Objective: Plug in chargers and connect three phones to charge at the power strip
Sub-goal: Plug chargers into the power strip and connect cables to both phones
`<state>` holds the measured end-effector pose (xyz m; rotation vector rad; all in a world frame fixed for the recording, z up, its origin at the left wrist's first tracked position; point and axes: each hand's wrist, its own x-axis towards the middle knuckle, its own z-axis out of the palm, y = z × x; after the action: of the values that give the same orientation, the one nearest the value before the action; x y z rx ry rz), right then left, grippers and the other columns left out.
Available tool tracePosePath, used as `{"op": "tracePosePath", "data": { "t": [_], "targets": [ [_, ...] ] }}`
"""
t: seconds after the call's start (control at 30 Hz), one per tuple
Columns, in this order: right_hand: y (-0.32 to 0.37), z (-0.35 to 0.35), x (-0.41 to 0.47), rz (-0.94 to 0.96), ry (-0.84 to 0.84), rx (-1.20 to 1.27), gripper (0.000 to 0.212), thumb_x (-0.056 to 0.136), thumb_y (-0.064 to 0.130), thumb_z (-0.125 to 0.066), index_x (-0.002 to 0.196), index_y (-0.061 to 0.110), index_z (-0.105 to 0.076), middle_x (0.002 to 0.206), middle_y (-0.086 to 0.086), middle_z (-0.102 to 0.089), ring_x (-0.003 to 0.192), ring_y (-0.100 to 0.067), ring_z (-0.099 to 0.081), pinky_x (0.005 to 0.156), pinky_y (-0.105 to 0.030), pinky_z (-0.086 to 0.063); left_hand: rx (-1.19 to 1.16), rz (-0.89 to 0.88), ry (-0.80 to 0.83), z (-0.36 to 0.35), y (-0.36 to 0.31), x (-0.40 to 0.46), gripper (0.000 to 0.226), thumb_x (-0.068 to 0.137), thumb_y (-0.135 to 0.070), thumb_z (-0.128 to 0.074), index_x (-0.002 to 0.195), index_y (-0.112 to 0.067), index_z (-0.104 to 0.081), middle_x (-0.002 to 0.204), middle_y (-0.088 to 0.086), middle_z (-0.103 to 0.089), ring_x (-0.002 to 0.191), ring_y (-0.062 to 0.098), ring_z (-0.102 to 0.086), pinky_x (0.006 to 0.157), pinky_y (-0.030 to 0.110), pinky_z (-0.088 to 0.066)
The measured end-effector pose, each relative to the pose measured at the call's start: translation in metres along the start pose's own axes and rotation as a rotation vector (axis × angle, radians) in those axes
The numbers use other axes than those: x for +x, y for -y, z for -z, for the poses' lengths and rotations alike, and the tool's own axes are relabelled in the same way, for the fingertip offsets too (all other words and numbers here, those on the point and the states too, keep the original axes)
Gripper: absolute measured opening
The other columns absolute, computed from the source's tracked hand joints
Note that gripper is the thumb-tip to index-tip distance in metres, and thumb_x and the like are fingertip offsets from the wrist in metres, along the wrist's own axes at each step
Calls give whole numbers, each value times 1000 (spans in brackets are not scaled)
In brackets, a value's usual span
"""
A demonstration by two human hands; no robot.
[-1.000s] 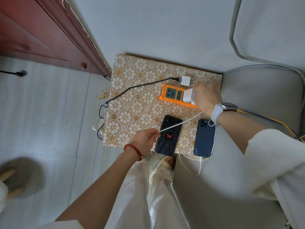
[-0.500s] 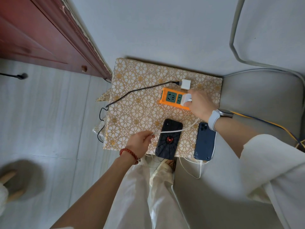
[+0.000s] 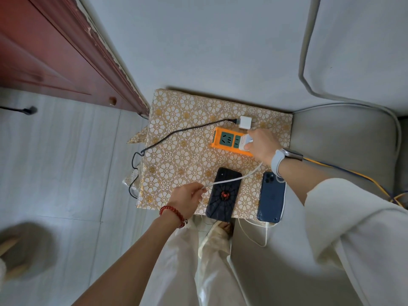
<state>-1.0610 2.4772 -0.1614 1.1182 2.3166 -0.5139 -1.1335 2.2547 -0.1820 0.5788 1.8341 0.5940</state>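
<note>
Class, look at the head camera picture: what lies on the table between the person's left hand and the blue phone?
The black phone with the spider case lies between the left hand and the blue phone; the head view shows it.

Home living rm, grey sofa, tiled floor, wood door

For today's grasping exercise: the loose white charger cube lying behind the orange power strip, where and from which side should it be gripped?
Pinch the white charger cube across its two flat near and far faces, coming from above. Its left face carries the black cable, and the right hand crowds the near right.
</note>
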Motion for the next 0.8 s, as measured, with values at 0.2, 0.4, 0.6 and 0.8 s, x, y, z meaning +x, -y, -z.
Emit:
{"op": "tracePosePath", "data": {
  "t": [0.2,0.4,0.6,0.8],
  "targets": [
    [12,-20,-58,-192,-405,666,36,97,24,-38,121,-2,-44,89,-14,-59,77,-25,-57,65,-20,-44,-360,132,27,2,1,-16,27,90,-6,-46,72,-18,-61,63,1,-62,51,5,-62,68,32,-56],
    [29,-102,-164,-78,181,909,46,93,0,-29,136,16,-34,135,-4,-46,122,-16,-47,98,-25,-37,-564,184,64,-14,-17,-40,22,90,-3,-45,77,-11,-61,68,7,-62,52,6,-64,65,27,-57],
    [25,-134,-199,46,289,812,20,92,12,-42,104,7,-57,111,-14,-64,95,-23,-61,82,-30,-44,-677,167,57,-37,-27,-70,17,91,-5,-47,82,-9,-61,75,9,-65,57,9,-68,58,23,-59],
    [-8,-61,-212,-76,158,1286,10,90,7,-52,82,11,-58,95,-22,-69,75,-22,-68,73,-32,-58,-802,79,-117,-42,-38,-94,30,92,-4,-41,119,-9,-53,119,6,-59,112,20,-54,95,35,-45]
  ]
}}
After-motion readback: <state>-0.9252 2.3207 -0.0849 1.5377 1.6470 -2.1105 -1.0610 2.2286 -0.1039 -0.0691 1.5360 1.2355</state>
